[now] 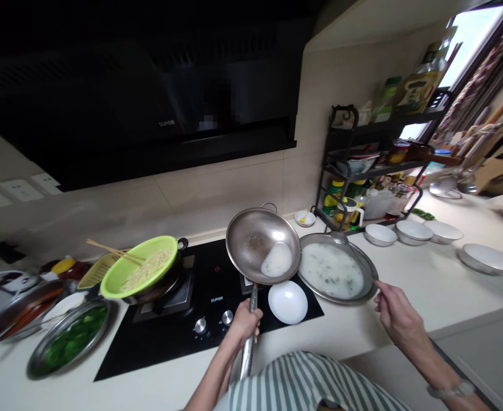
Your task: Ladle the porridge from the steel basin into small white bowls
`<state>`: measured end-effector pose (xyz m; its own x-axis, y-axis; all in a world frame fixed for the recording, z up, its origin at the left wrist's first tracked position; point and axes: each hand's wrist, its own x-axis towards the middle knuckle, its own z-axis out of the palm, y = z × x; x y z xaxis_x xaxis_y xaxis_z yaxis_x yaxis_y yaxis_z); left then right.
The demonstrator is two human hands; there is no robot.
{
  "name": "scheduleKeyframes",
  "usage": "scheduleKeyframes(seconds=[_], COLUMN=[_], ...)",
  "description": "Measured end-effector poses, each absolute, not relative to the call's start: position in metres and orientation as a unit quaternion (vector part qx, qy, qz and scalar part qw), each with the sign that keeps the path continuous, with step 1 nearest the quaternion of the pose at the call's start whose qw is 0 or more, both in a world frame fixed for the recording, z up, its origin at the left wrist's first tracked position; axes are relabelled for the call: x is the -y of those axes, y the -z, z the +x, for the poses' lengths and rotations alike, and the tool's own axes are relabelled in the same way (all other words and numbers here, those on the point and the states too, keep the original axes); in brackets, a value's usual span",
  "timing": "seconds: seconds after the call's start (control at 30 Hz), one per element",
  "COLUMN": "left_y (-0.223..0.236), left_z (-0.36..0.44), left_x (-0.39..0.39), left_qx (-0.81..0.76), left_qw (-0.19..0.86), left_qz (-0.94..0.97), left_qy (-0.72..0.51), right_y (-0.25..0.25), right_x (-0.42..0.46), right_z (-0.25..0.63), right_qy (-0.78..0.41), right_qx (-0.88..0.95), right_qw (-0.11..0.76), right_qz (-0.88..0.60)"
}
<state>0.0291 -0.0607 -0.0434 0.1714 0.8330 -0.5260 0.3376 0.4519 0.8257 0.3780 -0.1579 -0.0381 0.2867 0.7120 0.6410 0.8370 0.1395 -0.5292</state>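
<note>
The left hand point(246, 321) grips the wok point(251, 240), its handle pointing toward the tabletop's point(339, 334) front edge; the right hand point(399, 313) pinches a ladle point(356, 248).

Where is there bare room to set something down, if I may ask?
The counter in front of the bowls, right of the wide pan; also the cooktop between green colander and wok. It is crowded around the greens.

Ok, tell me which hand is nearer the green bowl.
Left. The left hand grips the pan handle right of the green bowl; the right hand holds a ladle farther right.
</note>
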Motion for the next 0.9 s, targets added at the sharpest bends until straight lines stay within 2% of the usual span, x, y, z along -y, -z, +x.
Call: scheduleKeyframes(seconds=[0.13, 0.27, 0.43, 0.6, 0.7, 0.8, 0.9], left_y=[0.043, 0.042, 0.043, 0.042, 0.04, 0.039, 0.041], left_z=[0.029, 0.029, 0.029, 0.029, 0.03, 0.03, 0.03], left_x=[0.06, 0.061, 0.061, 0.06, 0.06, 0.06, 0.061], left_qx=[-0.615, -0.616, -0.616, -0.615, -0.619, -0.618, -0.617], left_qw=[0.596, 0.593, 0.59, 0.59, 0.589, 0.59, 0.591], left_qz=[0.474, 0.475, 0.478, 0.48, 0.478, 0.477, 0.476], left_qy=[-0.206, -0.206, -0.209, -0.208, -0.206, -0.207, -0.208], right_y=[0.038, 0.026, 0.02, 0.021, 0.019, 0.019, 0.017], right_x=[0.151, 0.141, 0.118, 0.091, 0.081, 0.076, 0.073], right_z=[0.375, 0.359, 0.328, 0.302, 0.292, 0.286, 0.284], right_qy=[-0.096, -0.215, -0.256, -0.223, -0.215, -0.278, -0.363], right_qx=[0.423, 0.339, 0.422, 0.527, 0.553, 0.502, 0.377], right_qw=[0.53, 0.59, 0.571, 0.505, 0.493, 0.495, 0.533], right_qz=[-0.729, -0.701, -0.656, -0.647, -0.637, -0.652, -0.664])
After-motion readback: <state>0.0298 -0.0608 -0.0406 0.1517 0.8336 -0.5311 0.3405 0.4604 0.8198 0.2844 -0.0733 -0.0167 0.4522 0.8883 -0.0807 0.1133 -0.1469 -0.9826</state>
